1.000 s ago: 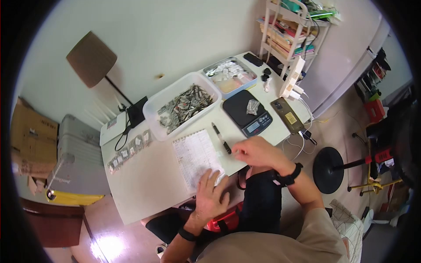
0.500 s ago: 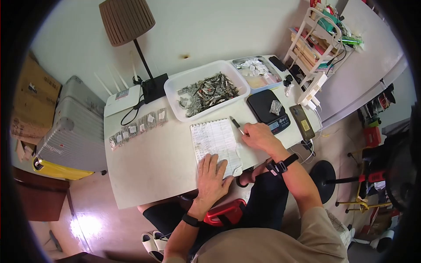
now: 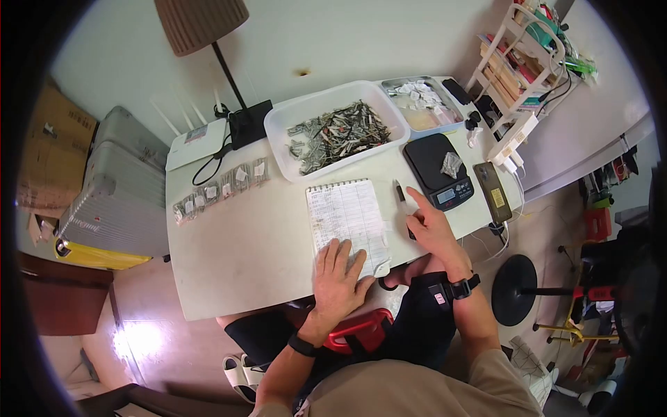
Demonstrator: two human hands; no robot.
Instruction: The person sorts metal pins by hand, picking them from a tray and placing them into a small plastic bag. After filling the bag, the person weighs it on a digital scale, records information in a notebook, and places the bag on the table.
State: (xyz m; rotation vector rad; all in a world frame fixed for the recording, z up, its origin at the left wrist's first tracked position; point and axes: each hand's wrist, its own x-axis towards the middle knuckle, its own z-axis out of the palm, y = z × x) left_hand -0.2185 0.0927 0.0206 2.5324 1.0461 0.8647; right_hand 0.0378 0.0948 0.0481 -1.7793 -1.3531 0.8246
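Note:
My left hand (image 3: pixel 338 281) lies flat, fingers stretched, over the lower left of a spiral notebook (image 3: pixel 347 215) with handwritten rows. To the right of the notebook, my right hand (image 3: pixel 432 229) holds a pen (image 3: pixel 401 198) near the thumb, while its index finger points out toward a black digital scale (image 3: pixel 425 161). The fingers' exact grip on the pen is partly hidden. A small clear bag of metal pieces (image 3: pixel 451 165) rests on the scale's platform, and the scale's display is lit.
Behind the notebook stands a white plastic bin (image 3: pixel 278 149) of thin metal parts, beside a shallow container (image 3: pixel 445 124) holding white slips. Several labelled bags (image 3: pixel 226 186) line the table's left. A phone (image 3: pixel 493 191), power strip (image 3: pixel 512 139), router (image 3: pixel 198 144) and lamp (image 3: pixel 233 80) surround the work area.
My right hand has moved right with the pen, and its index finger is now extended by the scale. My left hand stays on the notebook. The whole view has shifted slightly.

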